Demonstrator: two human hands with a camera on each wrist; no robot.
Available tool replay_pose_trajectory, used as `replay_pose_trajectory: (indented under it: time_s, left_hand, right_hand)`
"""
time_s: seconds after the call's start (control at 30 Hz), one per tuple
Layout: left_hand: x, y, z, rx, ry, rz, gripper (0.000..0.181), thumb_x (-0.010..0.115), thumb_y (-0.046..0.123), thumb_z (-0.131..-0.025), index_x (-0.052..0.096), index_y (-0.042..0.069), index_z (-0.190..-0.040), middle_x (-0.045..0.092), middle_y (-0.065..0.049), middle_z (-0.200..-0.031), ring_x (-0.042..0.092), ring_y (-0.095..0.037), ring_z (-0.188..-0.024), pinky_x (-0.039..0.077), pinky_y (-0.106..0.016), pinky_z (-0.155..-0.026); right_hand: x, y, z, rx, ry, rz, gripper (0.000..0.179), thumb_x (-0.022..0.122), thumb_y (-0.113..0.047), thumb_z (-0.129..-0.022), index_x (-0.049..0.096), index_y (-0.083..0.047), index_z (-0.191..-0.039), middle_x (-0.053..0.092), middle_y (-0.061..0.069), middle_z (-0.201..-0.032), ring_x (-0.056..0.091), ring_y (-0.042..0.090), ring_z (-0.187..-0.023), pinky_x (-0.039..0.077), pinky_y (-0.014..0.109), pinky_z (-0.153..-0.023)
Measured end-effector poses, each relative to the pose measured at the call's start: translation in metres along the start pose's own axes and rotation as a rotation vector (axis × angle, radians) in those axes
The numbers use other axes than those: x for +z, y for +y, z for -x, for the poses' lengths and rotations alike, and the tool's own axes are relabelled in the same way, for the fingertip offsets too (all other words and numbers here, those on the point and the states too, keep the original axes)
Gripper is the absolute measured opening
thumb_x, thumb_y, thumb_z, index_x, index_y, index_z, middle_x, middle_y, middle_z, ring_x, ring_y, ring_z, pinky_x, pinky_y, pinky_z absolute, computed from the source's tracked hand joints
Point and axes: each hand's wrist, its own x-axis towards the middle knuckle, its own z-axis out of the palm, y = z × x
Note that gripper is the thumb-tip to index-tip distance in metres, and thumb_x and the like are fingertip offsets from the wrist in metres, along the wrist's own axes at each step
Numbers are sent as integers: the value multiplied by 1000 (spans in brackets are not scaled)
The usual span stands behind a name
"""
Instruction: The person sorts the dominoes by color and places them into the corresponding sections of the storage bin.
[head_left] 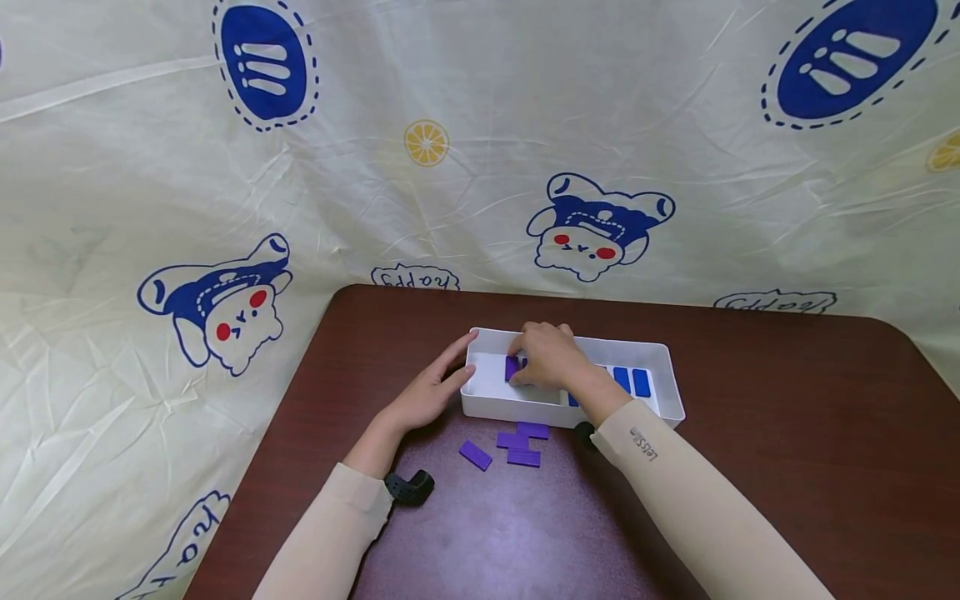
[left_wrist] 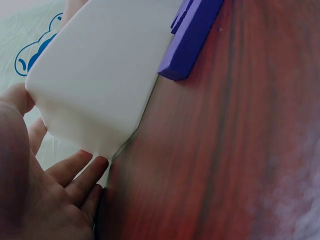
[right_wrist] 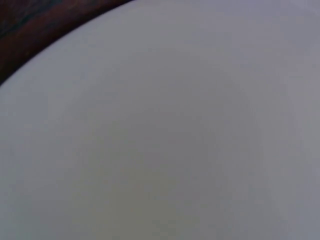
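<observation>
Had room leftward in white box (head_left: 495, 407); pinched purple block (head_left: 512, 369) with right hand (head_left: 553, 357); touched box edge with straight-fingered left hand (head_left: 417, 402).

And the right hand (head_left: 551, 358) blots out the middle of the white tray (head_left: 510, 408)!
Behind that hand and its sleeve (head_left: 675, 492), some blue tiles (head_left: 573, 400) show only in part; the pinched purple tile (head_left: 512, 368) is half-covered too. The wood-grain table (head_left: 795, 433) is cut off along the head view's bottom. Left wrist: a loose purple tile (left_wrist: 190, 45) runs off the top. Right wrist: white blur, nearly everywhere.
</observation>
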Motion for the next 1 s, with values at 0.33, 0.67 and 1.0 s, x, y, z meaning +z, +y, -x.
replay_pose_trajectory:
  time_s: [0.33, 0.67, 1.0]
  left_hand:
    - [0, -2, 1, 27, 5, 1, 58, 49, 37, -110, 25, 45, -163, 31, -3, -170, 33, -29, -155, 31, -58, -123]
    - [0, -1, 1, 21, 12, -10, 58, 49, 39, -110, 24, 48, -162, 31, 0, -170, 33, -27, -156, 31, -58, -123]
    - [-1, 6, 2, 22, -6, 24, 61, 48, 30, -111, 22, 32, -166, 28, -9, -171, 30, -34, -157, 29, -60, -123]
  right_hand:
    - [3, 0, -1, 2, -1, 8, 45, 89, -36, -82, 78, -14, -121, 68, 9, -121, 59, 31, -120, 39, 52, -101]
    - [4, 2, -3, 4, 4, 19, 44, 88, -37, -83, 78, -15, -120, 67, 8, -121, 58, 30, -121, 38, 52, -101]
    - [3, 1, -2, 3, 4, 39, 43, 88, -37, -83, 79, -16, -119, 67, 9, -121, 58, 31, -121, 38, 53, -100]
